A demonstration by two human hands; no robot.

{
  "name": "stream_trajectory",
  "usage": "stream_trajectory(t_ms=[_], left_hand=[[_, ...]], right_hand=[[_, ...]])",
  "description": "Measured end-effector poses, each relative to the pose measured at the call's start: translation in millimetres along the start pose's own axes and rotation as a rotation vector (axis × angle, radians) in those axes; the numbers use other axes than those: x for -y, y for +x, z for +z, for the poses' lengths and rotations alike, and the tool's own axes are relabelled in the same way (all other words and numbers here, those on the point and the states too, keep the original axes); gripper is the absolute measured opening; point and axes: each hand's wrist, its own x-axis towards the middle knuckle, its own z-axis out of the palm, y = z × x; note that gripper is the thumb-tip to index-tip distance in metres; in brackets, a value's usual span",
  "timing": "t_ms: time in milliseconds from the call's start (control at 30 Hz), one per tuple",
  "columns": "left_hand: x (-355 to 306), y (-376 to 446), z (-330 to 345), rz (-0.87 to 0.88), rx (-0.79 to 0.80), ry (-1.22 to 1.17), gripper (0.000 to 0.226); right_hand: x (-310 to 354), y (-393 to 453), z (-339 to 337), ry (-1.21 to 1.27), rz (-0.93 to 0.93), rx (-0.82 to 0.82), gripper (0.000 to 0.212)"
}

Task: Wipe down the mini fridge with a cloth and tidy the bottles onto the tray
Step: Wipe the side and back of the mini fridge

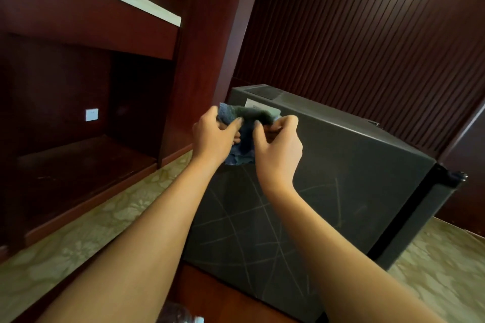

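A dark grey mini fridge (341, 173) stands on the floor in front of me, its top face streaked with pale scratch lines. Above its near left part I hold a blue-green cloth (249, 118) in both hands. My left hand (212, 136) grips the cloth's left side with curled fingers. My right hand (278, 149) pinches its right side between thumb and fingers. The cloth hangs bunched between them, its lower edge close to the fridge top. The top of a clear bottle (181, 315) shows at the bottom edge.
A dark red wooden cabinet (78, 86) with open shelves stands at the left, with a white wall switch (91, 114) inside. A ribbed wooden wall (367, 34) rises behind the fridge. Patterned beige carpet (78, 238) covers the floor on both sides.
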Motion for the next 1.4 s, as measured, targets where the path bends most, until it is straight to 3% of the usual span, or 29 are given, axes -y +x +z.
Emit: stream_trajectory(t_ms=[267,400,467,633,833,967,1100,1400], left_hand=[[25,0,-9,-0.103,0.022,-0.01,0.017],[47,-10,-15,-0.3,0.09,-0.137,0.013],[61,-20,-18,-0.368,0.087,-0.126,0.014],[76,-42,-28,-0.432,0.065,0.158,0.02],[92,-54,-28,-0.371,0.134,0.371,0.029],[96,-54,-31,-0.367,0.146,0.36,0.032],[83,-39,-33,-0.194,0.029,0.215,0.024],[112,-54,-49,-0.114,0.156,0.18,0.019]], right_hand=[[-11,-14,11,-0.251,-0.337,0.066,0.015],[-28,-35,12,-0.425,-0.535,0.242,0.016],[-35,-49,15,-0.429,-0.505,0.321,0.024],[-41,-83,24,-0.304,-0.314,0.454,0.04],[-54,-102,30,-0.22,-0.179,0.478,0.04],[-49,-98,30,-0.098,-0.098,0.396,0.026],[-41,-82,32,0.033,-0.037,0.293,0.028],[-66,-104,37,0.128,-0.021,0.369,0.02]])
